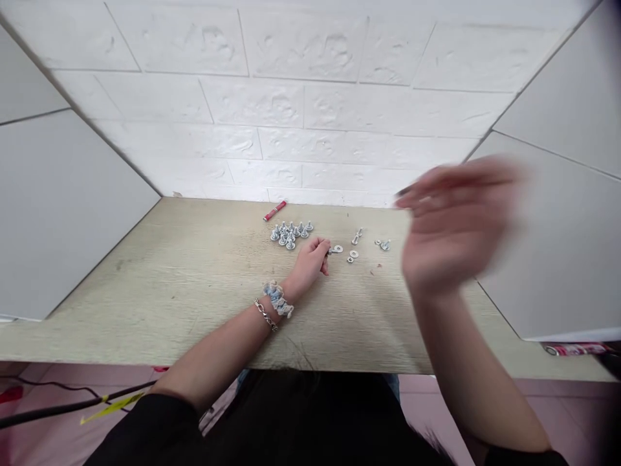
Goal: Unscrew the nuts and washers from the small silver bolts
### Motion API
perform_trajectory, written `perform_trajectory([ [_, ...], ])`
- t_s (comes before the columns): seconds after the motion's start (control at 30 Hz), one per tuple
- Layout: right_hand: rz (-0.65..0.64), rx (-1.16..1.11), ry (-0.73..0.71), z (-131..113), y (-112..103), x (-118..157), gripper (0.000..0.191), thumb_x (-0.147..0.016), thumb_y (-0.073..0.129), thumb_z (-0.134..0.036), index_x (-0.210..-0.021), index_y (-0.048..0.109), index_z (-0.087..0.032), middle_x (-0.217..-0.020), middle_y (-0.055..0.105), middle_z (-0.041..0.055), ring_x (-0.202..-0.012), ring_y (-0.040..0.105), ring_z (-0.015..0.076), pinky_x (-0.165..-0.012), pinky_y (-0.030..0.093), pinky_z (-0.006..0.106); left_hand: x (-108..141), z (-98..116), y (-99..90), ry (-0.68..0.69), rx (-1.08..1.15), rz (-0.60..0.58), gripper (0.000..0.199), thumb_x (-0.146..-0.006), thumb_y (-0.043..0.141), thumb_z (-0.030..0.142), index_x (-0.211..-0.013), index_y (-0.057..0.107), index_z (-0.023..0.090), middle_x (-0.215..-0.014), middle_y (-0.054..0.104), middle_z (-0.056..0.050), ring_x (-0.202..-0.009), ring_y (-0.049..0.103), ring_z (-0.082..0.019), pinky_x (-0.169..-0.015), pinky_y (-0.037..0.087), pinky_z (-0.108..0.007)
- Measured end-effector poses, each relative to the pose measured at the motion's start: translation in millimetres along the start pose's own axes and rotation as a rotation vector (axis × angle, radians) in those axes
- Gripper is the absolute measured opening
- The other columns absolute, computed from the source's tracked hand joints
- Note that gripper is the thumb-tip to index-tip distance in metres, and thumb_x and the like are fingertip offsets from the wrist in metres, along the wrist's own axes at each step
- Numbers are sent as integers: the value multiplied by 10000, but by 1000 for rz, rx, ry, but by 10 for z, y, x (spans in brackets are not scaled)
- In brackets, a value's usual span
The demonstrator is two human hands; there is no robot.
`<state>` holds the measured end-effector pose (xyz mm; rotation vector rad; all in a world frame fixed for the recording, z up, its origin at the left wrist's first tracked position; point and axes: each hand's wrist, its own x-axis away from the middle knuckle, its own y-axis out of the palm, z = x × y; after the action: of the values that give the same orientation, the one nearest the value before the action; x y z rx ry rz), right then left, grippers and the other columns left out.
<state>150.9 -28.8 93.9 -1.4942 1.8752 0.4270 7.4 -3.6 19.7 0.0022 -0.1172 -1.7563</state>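
Observation:
My left hand (pixel 313 259) rests low over the table, its thumb and fingers pinched on a small metal bolt (pixel 330 251) that is mostly hidden. Just right of the fingertips lies a flat washer (pixel 338 249). Another washer (pixel 354 254) and a nut (pixel 350 260) are a little farther right. Behind the left hand a cluster of bolts with washers (pixel 290 234) stands heads down. My right hand (pixel 451 226) is raised above the table's right side, smeared by motion, so its grip is unclear.
A bolt (pixel 357 236) lies beyond the washers, with another bolt (pixel 385 245) and a small nut to its right. A red marker-like tube (pixel 275 211) lies near the white brick-patterned wall (pixel 281 142). Grey panels flank the wooden table (pixel 160 285).

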Motion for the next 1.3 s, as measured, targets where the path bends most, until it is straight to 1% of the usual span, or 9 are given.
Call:
perform_trajectory([
  [0.07, -6, 29, 91, 147, 154, 70, 319, -929, 328, -438, -838, 521, -201, -784, 537, 23, -665, 508, 121, -627, 433, 281, -6, -7, 2, -9, 33, 0, 208, -849, 485, 260, -666, 427, 182, -446, 390, 83, -338, 383, -51, -380, 342, -164],
  [0.2, -281, 273, 347, 483, 389, 259, 428, -908, 307, -500, -630, 431, -199, -548, 437, -15, -548, 421, 121, -555, 316, 270, -19, -23, 0, -46, 51, -1, 184, -864, 471, 283, -710, 437, 188, -442, 343, 99, -331, 331, -46, -359, 308, -155],
  [0.3, -383, 322, 451, 582, 410, 322, 510, -891, 271, -565, -561, 400, -197, -524, 465, -3, -549, 439, 130, -558, 300, 272, -22, -39, 3, -20, 33, -17, 168, -866, 479, 292, -740, 450, 186, -468, 357, 95, -343, 331, -44, -356, 303, -151],
  [0.43, -389, 366, 504, 585, 378, 318, 493, -881, 290, -562, -588, 441, -196, -572, 533, 6, -589, 477, 142, -572, 303, 267, -18, -66, 23, 2, 64, -59, 190, -873, 476, 286, -721, 441, 178, -478, 365, 87, -368, 349, -44, -379, 335, -153],
  [0.57, -482, 282, 551, 633, 392, 334, 509, -887, 275, -542, -545, 423, -196, -544, 527, 8, -562, 476, 133, -567, 318, 264, -23, -84, 31, 41, 117, -54, 200, -885, 468, 293, -729, 456, 170, -502, 414, 74, -391, 366, -44, -406, 373, -159],
  [0.7, -570, 146, 565, 688, 420, 368, 536, -904, 229, -515, -526, 430, -191, -515, 490, -4, -520, 450, 114, -561, 330, 257, -41, -89, 17, 53, 137, -51, 211, -886, 480, 310, -737, 471, 162, -521, 471, 54, -410, 407, -46, -414, 364, -157],
  [0.87, -568, 144, 536, 724, 434, 385, 488, -909, 229, -479, -586, 450, -189, -559, 502, -9, -565, 471, 114, -588, 350, 253, -61, -113, -8, 12, 188, -53, 220, -861, 528, 336, -735, 474, 164, -531, 473, 52, -447, 453, -50, -440, 367, -153],
  [1.07, -578, 286, 358, 753, 410, 380, 307, -897, 294, -393, -748, 475, -195, -759, 582, 22, -740, 514, 146, -696, 380, 277, -95, -149, -42, -31, 260, -69, 214, -840, 530, 306, -705, 425, 179, -519, 385, 78, -420, 382, -50, -436, 393, -165],
  [1.3, -636, 226, 300, 708, 328, 360, 219, -798, 394, -208, -1002, 474, -196, -1048, 600, 67, -859, 551, 163, -777, 412, 314, -112, -135, -53, -36, 192, -14, 158, -870, 475, 268, -746, 428, 184, -496, 355, 85, -405, 357, -50, -433, 374, -157],
])
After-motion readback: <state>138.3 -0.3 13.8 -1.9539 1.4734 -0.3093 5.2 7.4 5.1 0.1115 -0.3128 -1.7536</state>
